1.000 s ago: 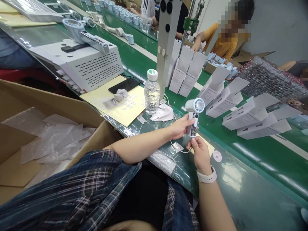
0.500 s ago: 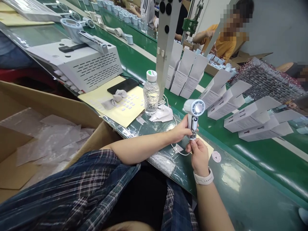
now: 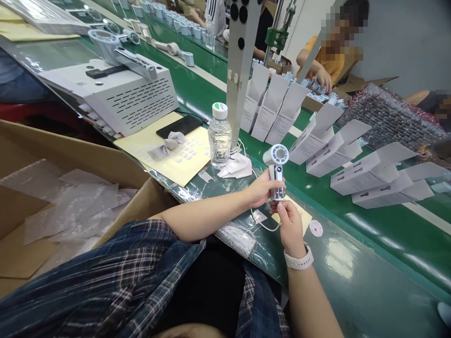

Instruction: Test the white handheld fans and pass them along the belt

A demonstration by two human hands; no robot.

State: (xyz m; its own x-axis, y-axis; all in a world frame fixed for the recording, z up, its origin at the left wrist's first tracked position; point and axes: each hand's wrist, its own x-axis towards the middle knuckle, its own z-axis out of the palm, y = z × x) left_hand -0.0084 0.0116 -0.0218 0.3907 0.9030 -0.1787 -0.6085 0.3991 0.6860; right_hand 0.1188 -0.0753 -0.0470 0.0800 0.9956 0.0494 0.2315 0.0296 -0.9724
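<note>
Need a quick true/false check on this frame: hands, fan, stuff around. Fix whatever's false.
1. The left hand grips the handheld fan by its handle. True.
2. The white wristband is on the left wrist. False: it is on the right.
3. The right hand has fingers at the fan's lower end. True.
4. The phone lies inside the cardboard box. False: it lies on the yellow sheet.
5. The bottle stands upright, cap on. True.

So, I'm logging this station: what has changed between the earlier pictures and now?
The left hand has moved the handheld fan slightly left; white boxes slid right along the green belt. That grip remains; the right hand stays at the fan's lower end. The bottle stayed put.
</note>
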